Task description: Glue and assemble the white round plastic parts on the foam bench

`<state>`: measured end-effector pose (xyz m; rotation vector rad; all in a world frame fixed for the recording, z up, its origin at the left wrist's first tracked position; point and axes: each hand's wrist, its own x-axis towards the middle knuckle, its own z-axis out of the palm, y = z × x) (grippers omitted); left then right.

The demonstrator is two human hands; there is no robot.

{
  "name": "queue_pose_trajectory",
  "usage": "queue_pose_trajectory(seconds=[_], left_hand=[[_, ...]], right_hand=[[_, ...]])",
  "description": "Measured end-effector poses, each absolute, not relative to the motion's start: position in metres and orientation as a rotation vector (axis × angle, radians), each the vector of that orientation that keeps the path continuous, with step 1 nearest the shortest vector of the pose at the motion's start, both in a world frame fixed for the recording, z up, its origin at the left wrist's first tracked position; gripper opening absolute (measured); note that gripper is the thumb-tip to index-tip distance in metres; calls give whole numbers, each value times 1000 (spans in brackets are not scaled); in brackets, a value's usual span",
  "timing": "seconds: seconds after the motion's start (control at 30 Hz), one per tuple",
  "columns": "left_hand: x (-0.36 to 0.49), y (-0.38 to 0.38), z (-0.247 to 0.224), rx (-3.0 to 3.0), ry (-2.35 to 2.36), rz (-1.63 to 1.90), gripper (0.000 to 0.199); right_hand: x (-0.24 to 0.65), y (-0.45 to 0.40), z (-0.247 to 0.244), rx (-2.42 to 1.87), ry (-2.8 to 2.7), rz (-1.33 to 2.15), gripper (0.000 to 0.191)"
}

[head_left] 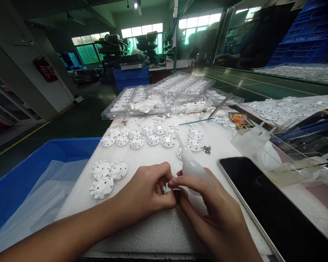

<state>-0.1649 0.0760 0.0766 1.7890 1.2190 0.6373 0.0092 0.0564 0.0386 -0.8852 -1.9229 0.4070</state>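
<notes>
My left hand (150, 187) is closed, its fingertips pinching a small white round part (168, 188) whose edge and knobs show between both hands. My right hand (218, 207) is closed round a translucent squeeze bottle (194, 168) with a long thin nozzle pointing up and away. The thumb and forefinger of that hand also touch the white part. Most of the part is covered by fingers. Beyond my hands, several white discs with knobbed rims (137, 143) lie in rows on a white foam board (142, 160). Three more discs (101, 187) sit left of my left hand.
A phone-like device with a black screen (273, 203) lies at right. Tiny dark bits (207, 149) are heaped beyond the bottle. A blue brush (192, 122) and clear trays of white parts (131, 98) are farther back. A blue bin (71, 147) stands left of the board.
</notes>
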Motion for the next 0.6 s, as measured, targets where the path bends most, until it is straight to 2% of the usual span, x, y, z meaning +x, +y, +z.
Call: queue_pose_trajectory(seconds=[0.2, 0.3, 0.4, 0.5, 0.6], left_hand=[[-165, 72, 77, 1810, 1219, 635, 13], [-166, 75, 72, 1620, 1211, 666, 16], [-170, 82, 67, 1357, 1125, 642, 15], [-175, 89, 66, 1226, 1036, 642, 15], [-178, 93, 69, 1138, 1034, 655, 12]], right_hand=[[10, 55, 37, -945, -1848, 492, 30], [13, 51, 39, -990, -1789, 529, 27], [12, 46, 41, -1082, -1527, 504, 31], [11, 42, 42, -1138, -1187, 505, 45], [13, 37, 40, -1255, -1019, 397, 37]])
